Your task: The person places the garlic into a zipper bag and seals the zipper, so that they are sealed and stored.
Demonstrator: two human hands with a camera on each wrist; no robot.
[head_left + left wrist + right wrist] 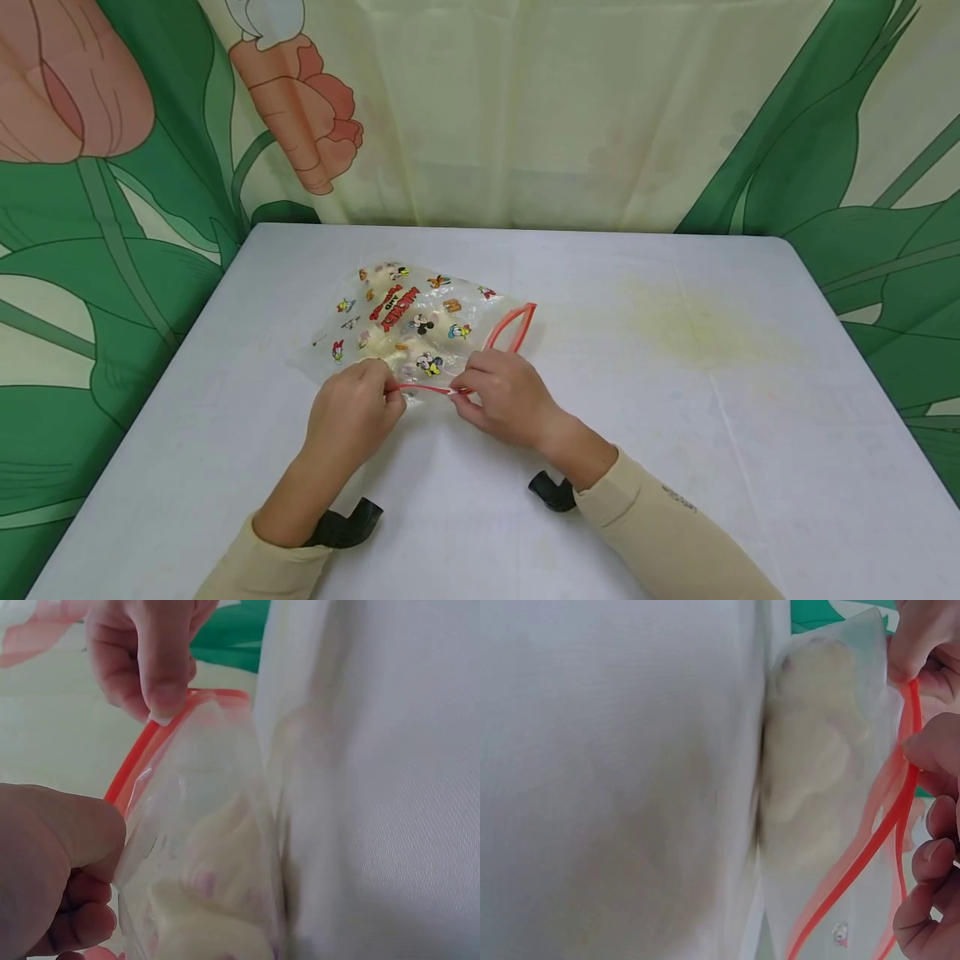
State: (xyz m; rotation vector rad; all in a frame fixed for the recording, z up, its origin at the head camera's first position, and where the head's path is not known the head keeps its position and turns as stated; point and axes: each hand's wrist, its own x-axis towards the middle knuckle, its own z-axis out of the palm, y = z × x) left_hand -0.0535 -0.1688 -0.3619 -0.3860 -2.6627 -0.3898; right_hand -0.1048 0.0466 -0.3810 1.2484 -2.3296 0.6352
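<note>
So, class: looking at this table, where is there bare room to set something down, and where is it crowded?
Bare: the table right of the zip bag, up to the right edge, and the strip between bag and curtain. Crowded: the near-left middle, where the left hand and right hand pinch the bag's red zip strip.

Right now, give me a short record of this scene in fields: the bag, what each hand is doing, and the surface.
bag: clear zip bag printed with cartoon characters, lying on the table, pale contents inside
seal: red zip strip, parted at the far end
left hand: left hand pinches the bag's near edge by the strip
right hand: right hand pinches the strip beside the left hand
surface: white table with a faint yellowish stain
backdrop: curtain with green leaves and flowers
</note>
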